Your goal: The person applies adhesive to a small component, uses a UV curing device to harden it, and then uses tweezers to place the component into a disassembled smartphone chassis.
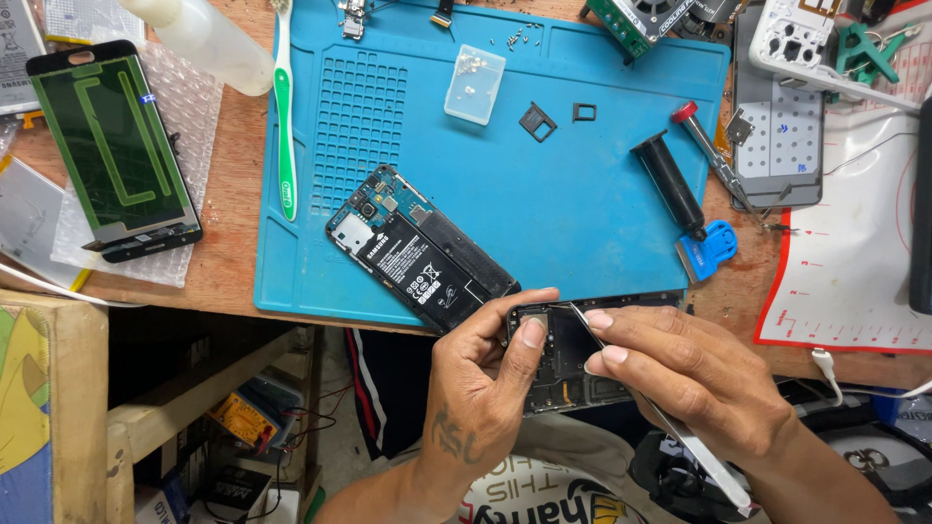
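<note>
Left hand (485, 374) pinches a dark phone frame (563, 364) at the tabletop (233, 194) edge, right hand (694, 374) grips metal tweezers (670, 422), tip touching the frame's top.

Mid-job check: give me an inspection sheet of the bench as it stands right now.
Surface: blue silicone repair mat on a wooden bench.
Job's things: black phone frame panel in left hand; right hand applies thin metal tweezers to its top corner.
Clutter: opened phone with black battery, green-handled toothbrush, black syringe, blue scraper, clear screw box, screen assembly on bubble wrap.
Fingers: both hands gripping.
Cables: white cable at right edge.
Surroundings: yellow multimeter on shelf below.
</note>
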